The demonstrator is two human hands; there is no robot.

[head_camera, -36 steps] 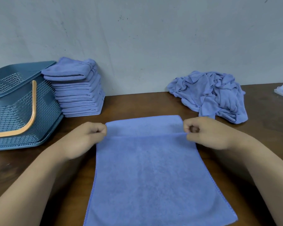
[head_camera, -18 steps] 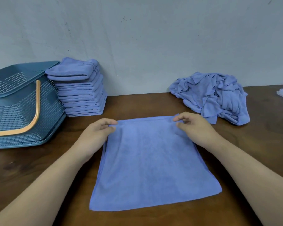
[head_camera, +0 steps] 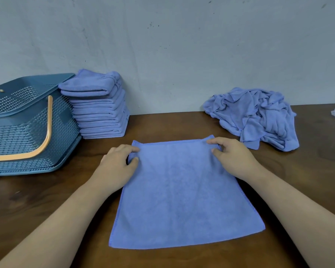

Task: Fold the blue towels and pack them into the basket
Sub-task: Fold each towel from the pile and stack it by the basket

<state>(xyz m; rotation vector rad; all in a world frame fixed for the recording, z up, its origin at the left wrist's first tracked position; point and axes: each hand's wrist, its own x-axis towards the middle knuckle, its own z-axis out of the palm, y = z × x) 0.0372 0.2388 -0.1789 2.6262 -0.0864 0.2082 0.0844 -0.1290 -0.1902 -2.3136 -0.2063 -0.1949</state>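
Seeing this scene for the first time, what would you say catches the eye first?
A blue towel lies flat in the middle of the brown table, the left hand and right hand holding its far corners. At the back left, a neat stack of folded towels stands beside a teal basket with an orange handle; a crumpled pile of towels sits at the back right by the wall.

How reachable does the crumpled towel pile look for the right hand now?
Probably yes: the crumpled towel pile lies just beyond the right hand, nothing between, though that hand pinches the flat towel.
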